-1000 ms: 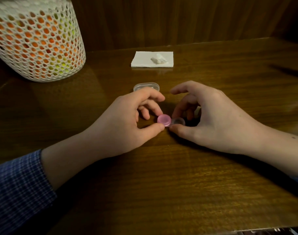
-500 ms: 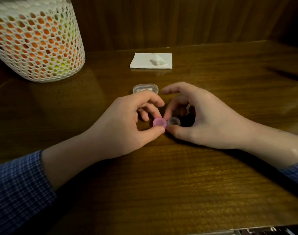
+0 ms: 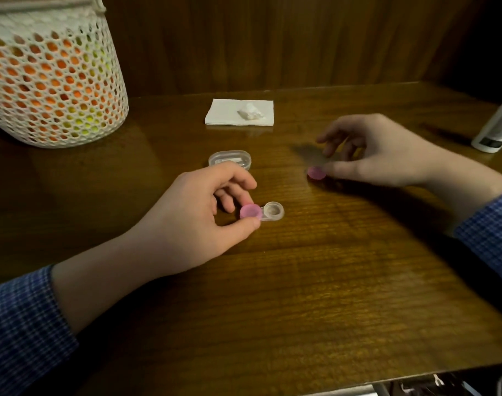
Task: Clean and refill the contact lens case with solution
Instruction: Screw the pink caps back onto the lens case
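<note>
The clear contact lens case [image 3: 273,212] lies on the wooden table [image 3: 301,281]. Its left well carries a pink cap [image 3: 251,211]; its right well is uncovered. My left hand [image 3: 198,215] pinches the capped well between thumb and fingertips. A second pink cap [image 3: 316,172] lies on the table farther right. The thumb tip of my right hand [image 3: 381,155] touches it, and the fingers are raised above it. A white solution bottle [image 3: 495,130] stands at the right edge, partly cut off.
A small clear plastic container [image 3: 229,160] sits just beyond my left hand. Behind it lies a folded white napkin [image 3: 224,114] with a crumpled tissue [image 3: 250,111] on it. A white mesh basket [image 3: 52,81] of orange and yellow things stands at the far left.
My right hand has moved away from the case to the right, taking the second pink cap with it. The left hand still holds the case at the capped well.
</note>
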A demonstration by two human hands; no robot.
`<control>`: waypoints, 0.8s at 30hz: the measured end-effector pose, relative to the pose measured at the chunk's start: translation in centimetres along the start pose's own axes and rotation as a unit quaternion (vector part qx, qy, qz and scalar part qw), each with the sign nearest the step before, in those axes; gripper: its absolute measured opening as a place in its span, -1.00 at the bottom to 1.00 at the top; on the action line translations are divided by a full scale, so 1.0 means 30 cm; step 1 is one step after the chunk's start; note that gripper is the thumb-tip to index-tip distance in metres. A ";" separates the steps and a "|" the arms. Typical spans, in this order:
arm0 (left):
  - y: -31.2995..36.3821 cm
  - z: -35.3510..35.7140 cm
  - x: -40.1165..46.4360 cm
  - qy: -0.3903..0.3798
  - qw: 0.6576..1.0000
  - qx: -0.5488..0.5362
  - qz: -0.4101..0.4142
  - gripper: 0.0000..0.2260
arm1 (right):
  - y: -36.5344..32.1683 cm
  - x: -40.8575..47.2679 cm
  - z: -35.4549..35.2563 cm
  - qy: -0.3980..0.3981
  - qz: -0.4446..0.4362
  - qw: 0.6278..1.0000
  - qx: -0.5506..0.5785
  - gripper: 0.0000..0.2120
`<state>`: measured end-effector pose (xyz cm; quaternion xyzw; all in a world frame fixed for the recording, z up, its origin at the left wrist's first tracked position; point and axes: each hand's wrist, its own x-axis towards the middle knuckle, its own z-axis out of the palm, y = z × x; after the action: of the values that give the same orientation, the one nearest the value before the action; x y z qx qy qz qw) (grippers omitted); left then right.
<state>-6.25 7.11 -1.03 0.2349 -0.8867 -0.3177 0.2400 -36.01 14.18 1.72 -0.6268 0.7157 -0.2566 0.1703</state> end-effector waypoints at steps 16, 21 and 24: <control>0.016 -0.007 0.008 0.056 0.998 -0.024 -0.022 -0.65 | -0.138 -0.065 0.112 0.060 -0.179 0.971 0.144 -0.61; 0.059 -0.011 0.028 0.069 0.981 -0.162 -0.079 -0.81 | -0.210 -0.102 0.169 0.093 -0.270 0.943 0.171 -0.55; 0.075 -0.006 0.032 0.020 0.955 -0.264 -0.129 -0.61 | -0.228 -0.112 0.180 0.135 -0.305 0.932 0.140 -0.53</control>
<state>-7.48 8.05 0.87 0.2821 -0.7280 -0.5645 0.2679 -26.90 16.10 1.06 -0.7441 0.4636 -0.4758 0.0714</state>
